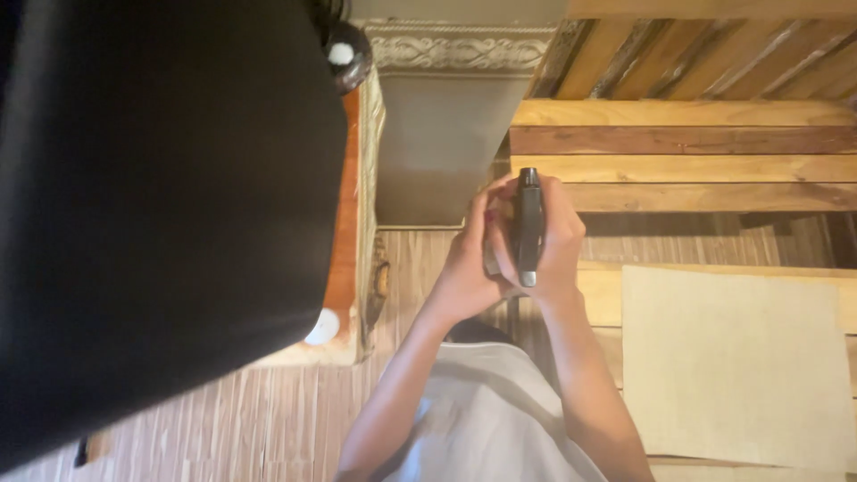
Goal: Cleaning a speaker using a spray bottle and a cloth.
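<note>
Big black panel [161,205] fills the space left of both hands. Wooden slats [687,152] run beyond and right of them; a tan sheet [736,361] lies right of the right forearm. Right hand [555,241] grasps a slim dark device [527,225], held upright. Left hand [469,268] cups against it, fingers touching its side.

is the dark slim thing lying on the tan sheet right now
No, both hands, left hand and right hand, hold the dark slim object up, left of the tan sheet.
</note>
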